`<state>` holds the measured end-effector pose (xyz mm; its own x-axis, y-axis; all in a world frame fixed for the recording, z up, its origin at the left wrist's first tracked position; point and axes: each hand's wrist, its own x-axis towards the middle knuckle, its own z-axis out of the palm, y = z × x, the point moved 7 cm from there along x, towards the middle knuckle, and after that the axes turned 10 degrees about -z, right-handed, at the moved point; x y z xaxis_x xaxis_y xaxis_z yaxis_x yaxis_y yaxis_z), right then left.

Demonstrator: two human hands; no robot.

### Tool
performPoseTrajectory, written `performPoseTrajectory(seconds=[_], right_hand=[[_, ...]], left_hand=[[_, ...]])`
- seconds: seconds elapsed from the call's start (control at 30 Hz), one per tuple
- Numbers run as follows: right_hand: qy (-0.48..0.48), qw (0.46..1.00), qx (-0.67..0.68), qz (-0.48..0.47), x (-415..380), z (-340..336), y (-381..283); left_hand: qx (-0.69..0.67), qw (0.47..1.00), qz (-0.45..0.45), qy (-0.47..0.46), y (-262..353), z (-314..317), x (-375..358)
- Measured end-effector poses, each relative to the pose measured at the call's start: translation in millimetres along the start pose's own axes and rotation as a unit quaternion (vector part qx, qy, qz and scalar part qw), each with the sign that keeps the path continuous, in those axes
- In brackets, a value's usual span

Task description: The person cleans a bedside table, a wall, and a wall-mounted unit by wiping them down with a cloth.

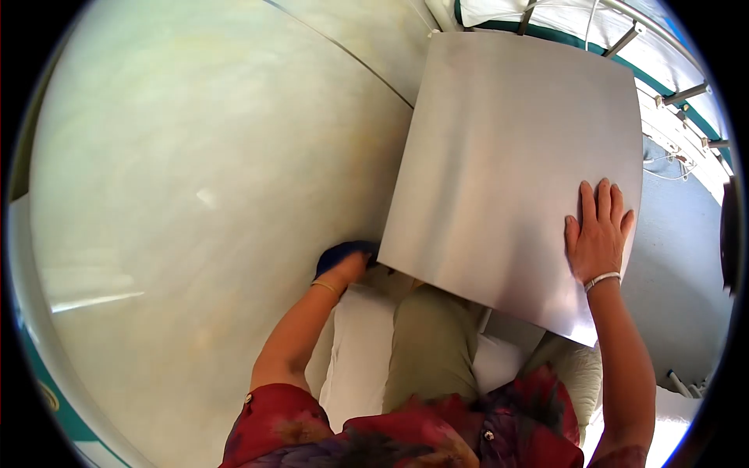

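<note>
A large brushed metal panel [507, 156] lies in front of me, its near edge above my knees. Flat on its right side rests my right hand [599, 234], fingers spread, a bracelet at the wrist. My left hand [353, 267] is at the panel's near left corner, against a dark blue object [341, 254] that looks like cloth. Its fingers are mostly hidden there, so what they do cannot be made out.
A wide pale marbled surface [203, 187] fills the left side. Metal rails [686, 95] with a green edge and white cables [671, 165] stand at the upper right. Grey floor [679, 257] shows at the right.
</note>
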<state>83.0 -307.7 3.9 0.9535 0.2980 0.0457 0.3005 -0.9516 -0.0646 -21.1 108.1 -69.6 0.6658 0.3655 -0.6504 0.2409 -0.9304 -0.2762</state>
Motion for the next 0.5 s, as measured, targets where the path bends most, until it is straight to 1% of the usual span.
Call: performPoseTrajectory(seconds=[0.07,0.1,0.13,0.17,0.2,0.23,0.27,0.33,0.37,0.4,0.43,0.47,0.5], right_hand=[[-0.020,1.000,0.000,0.010,0,-3,0],[-0.014,1.000,0.005,0.007,0,-5,0],[-0.020,1.000,0.002,0.011,0,-5,0],[-0.027,0.999,-0.002,0.016,0,-5,1],[-0.022,1.000,0.001,0.016,-1,-7,0],[-0.026,0.999,0.003,0.019,0,-6,1],[-0.027,0.999,0.003,0.023,1,-5,2],[0.003,1.000,-0.003,0.020,0,-3,2],[0.005,1.000,0.010,0.018,0,-2,3],[0.008,1.000,0.021,0.014,0,-2,3],[0.035,0.999,0.035,0.010,-2,-5,3],[0.040,0.999,0.030,0.002,-5,1,1],[0.090,0.990,0.107,-0.024,-6,5,-2]], left_hand=[[-0.197,0.979,-0.035,-0.034,-30,-12,-30],[-0.387,0.918,-0.056,-0.069,-45,-18,-47],[-0.387,0.918,-0.059,-0.061,-53,-24,-63],[-0.596,0.796,-0.043,-0.093,-54,-30,-80],[-0.770,0.626,-0.021,-0.121,-54,-36,-98],[-0.806,0.584,-0.001,-0.092,-54,-45,-114],[-0.807,0.584,0.004,-0.086,-49,-52,-127],[-0.858,0.508,0.078,-0.003,-41,-73,-151],[-0.877,0.467,0.114,0.010,-33,-80,-158],[-0.881,0.456,0.125,0.020,-25,-84,-162],[-0.881,0.443,0.165,0.038,-15,-94,-168],[-0.879,0.429,0.200,0.054,-7,-101,-178],[-0.882,0.419,0.206,0.060,3,-106,-187]])
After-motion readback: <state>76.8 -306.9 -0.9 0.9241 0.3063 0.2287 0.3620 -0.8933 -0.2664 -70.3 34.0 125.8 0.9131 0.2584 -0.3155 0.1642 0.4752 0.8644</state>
